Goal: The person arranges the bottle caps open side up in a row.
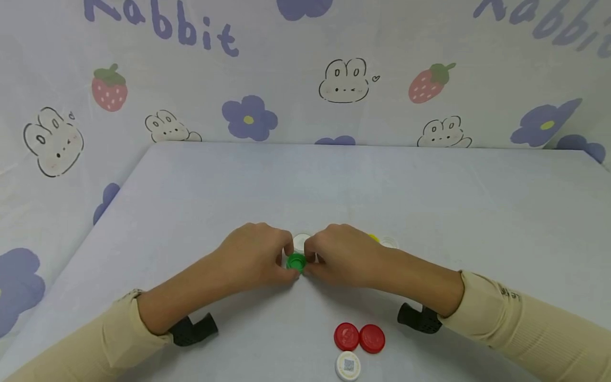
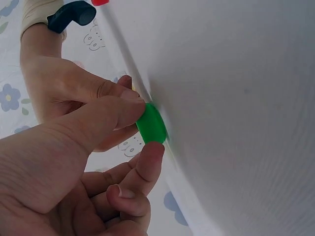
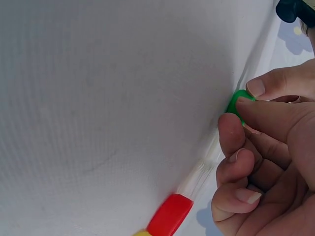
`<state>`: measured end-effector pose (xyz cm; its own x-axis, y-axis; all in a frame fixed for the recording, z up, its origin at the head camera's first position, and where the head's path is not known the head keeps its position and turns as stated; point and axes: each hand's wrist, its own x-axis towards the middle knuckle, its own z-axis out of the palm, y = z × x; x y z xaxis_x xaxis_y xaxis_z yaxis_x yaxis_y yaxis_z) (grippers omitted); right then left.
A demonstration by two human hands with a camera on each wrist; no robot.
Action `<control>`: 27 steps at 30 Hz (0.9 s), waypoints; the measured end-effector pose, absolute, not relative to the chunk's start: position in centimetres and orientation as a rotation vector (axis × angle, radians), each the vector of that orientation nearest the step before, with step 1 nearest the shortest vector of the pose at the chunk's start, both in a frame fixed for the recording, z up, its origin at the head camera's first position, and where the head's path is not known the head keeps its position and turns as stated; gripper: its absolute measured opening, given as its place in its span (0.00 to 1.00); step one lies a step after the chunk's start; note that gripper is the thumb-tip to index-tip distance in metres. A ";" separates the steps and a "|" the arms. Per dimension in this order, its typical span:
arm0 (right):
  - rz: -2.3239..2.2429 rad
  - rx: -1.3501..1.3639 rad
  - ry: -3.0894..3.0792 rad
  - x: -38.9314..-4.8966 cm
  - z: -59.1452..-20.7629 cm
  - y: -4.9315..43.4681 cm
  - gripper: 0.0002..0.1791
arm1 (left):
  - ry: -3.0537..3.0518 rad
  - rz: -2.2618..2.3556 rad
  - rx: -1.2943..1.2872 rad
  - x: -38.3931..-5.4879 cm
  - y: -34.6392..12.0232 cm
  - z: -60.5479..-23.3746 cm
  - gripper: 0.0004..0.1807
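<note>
A small green bottle cap [image 1: 296, 262] sits between my two hands over the white table, its hollow side facing up in the head view. My left hand [image 1: 255, 254] pinches it from the left, thumb on the near side and index finger at the far side. From the right, my right hand [image 1: 345, 255] holds the same cap [image 3: 239, 102] with thumb and index finger, the other fingers curled beneath in the right wrist view. Just beyond the green cap lies a white cap [image 1: 301, 242], partly covered by the fingers.
Two red caps [image 1: 346, 336] lie side by side nearer to me, with a white cap bearing a printed code [image 1: 348, 366] below them. Behind the right hand, a yellow cap [image 1: 374, 237] and a clear whitish cap [image 1: 389, 242] peek out. A patterned cloth [image 1: 286, 69] hangs behind the table.
</note>
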<state>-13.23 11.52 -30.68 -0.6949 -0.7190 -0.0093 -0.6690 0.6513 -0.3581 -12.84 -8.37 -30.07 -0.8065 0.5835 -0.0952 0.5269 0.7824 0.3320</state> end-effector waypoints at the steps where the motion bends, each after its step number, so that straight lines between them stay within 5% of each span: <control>1: -0.497 -1.147 2.720 -13.3 -30.7 11.5 0.03 | 2.782 0.433 0.870 -12.9 -8.4 -30.1 0.10; 27: -0.489 -1.031 2.745 -11.8 -30.5 14.0 0.01 | 2.845 0.305 0.774 -12.4 -8.4 -30.1 0.17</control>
